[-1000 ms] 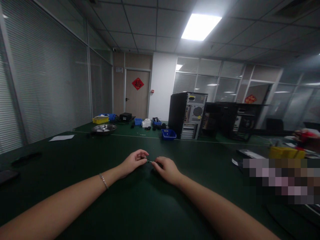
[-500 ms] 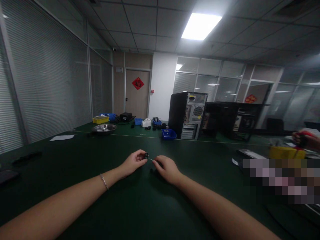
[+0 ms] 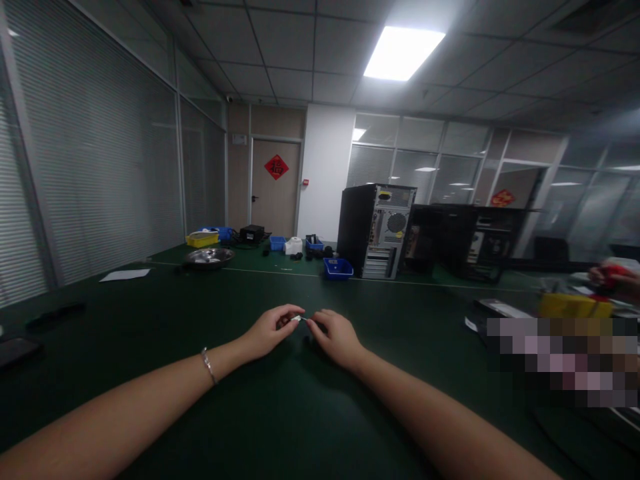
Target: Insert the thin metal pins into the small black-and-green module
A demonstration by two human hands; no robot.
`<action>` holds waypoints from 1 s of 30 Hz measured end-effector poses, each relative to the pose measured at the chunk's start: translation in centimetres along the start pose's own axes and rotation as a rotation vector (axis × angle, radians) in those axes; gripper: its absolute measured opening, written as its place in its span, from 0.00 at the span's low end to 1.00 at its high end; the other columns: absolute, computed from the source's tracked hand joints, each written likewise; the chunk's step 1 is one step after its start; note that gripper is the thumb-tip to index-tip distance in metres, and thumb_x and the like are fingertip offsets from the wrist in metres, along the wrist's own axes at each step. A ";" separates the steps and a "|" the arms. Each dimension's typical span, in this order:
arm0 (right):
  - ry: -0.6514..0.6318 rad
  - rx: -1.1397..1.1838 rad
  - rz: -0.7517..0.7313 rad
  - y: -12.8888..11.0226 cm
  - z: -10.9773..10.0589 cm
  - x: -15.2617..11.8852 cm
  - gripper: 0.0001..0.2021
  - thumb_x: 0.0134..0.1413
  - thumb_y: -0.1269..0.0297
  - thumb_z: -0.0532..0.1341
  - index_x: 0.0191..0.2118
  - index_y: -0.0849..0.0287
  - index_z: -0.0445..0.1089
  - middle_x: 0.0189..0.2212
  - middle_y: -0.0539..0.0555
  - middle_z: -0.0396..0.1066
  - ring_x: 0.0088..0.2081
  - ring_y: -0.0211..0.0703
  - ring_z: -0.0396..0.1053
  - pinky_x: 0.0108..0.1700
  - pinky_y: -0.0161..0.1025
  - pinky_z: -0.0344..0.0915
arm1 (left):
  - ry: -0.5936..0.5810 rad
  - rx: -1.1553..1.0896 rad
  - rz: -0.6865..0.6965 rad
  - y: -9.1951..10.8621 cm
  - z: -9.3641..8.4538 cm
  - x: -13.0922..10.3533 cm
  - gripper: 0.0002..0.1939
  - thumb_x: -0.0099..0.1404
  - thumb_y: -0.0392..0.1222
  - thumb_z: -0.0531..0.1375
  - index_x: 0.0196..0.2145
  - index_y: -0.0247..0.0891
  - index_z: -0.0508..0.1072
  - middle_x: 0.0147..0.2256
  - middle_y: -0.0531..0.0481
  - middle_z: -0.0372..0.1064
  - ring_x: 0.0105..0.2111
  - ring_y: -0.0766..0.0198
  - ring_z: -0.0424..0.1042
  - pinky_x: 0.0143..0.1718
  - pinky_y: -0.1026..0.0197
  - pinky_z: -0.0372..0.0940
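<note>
My left hand (image 3: 270,333) is closed in a pinch around a small part (image 3: 297,319). A pale, greenish-white face of that part shows between the thumb and index finger, and the rest is hidden by the fingers. Just to the right, my right hand (image 3: 337,339) has thumb and fingertips pressed together on a thin, light sliver (image 3: 305,319) that points at the small part. It is too small to tell what it is, or whether the two pieces touch. Both hands are low over the dark green tabletop (image 3: 300,413).
Beyond my hands stand a blue tray (image 3: 338,269), a computer tower (image 3: 375,230) and a metal bowl (image 3: 209,258). White paper (image 3: 125,275) lies at left. At right, a co-worker's hand (image 3: 625,280) holds something red near a yellow bin (image 3: 575,306).
The part in my left hand has turned: its dark block stood up before, and now a pale face shows. My left index finger has stretched rightward over it. My right hand has barely moved.
</note>
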State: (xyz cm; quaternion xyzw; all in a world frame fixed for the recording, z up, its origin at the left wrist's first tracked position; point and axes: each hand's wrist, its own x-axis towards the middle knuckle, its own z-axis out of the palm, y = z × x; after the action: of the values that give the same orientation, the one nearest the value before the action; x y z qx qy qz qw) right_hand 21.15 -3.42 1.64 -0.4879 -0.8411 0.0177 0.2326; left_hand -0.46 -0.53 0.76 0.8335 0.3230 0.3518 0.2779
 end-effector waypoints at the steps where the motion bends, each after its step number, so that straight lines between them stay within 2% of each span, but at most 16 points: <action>1: -0.001 -0.002 0.001 0.0 0.0 0.0 0.09 0.67 0.62 0.59 0.46 0.61 0.71 0.43 0.54 0.74 0.41 0.44 0.74 0.44 0.46 0.72 | 0.003 0.007 0.009 0.1 0.0 0.0 0.14 0.72 0.44 0.58 0.52 0.37 0.70 0.46 0.45 0.72 0.42 0.55 0.74 0.44 0.49 0.70; 10: -0.018 -0.003 0.020 0.0 0.0 0.1 0.09 0.67 0.61 0.59 0.46 0.61 0.71 0.43 0.54 0.74 0.41 0.44 0.74 0.43 0.46 0.72 | 0.021 -0.002 0.029 -0.7 -0.2 0.2 0.11 0.72 0.42 0.58 0.49 0.37 0.72 0.47 0.45 0.72 0.43 0.55 0.74 0.45 0.48 0.70; 16: -0.032 0.000 0.017 0.2 0.2 0.1 0.09 0.67 0.61 0.59 0.46 0.61 0.71 0.43 0.54 0.73 0.41 0.44 0.74 0.43 0.46 0.72 | -0.020 -0.084 0.023 -1.1 0.3 0.3 0.11 0.72 0.42 0.58 0.49 0.36 0.72 0.47 0.45 0.72 0.38 0.59 0.76 0.41 0.52 0.73; 22: -0.035 -0.007 0.012 0.4 0.3 0.1 0.09 0.67 0.62 0.59 0.46 0.61 0.71 0.44 0.55 0.74 0.41 0.44 0.74 0.44 0.46 0.72 | -0.020 -0.104 0.000 -0.6 0.1 0.2 0.12 0.72 0.42 0.58 0.50 0.36 0.72 0.47 0.45 0.73 0.40 0.57 0.76 0.43 0.50 0.72; 30: -0.025 0.007 -0.017 0.3 0.1 0.0 0.09 0.67 0.62 0.59 0.44 0.61 0.72 0.41 0.54 0.74 0.40 0.44 0.74 0.43 0.46 0.72 | -0.002 -0.056 -0.016 0.0 -0.4 0.1 0.12 0.70 0.40 0.61 0.49 0.36 0.74 0.49 0.45 0.74 0.49 0.52 0.73 0.51 0.43 0.67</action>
State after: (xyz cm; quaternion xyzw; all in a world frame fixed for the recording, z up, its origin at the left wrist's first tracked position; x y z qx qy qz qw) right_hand 21.35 -3.20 1.44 -0.4794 -0.8482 0.0250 0.2239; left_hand -0.74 -0.35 1.01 0.8231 0.3192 0.3579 0.3042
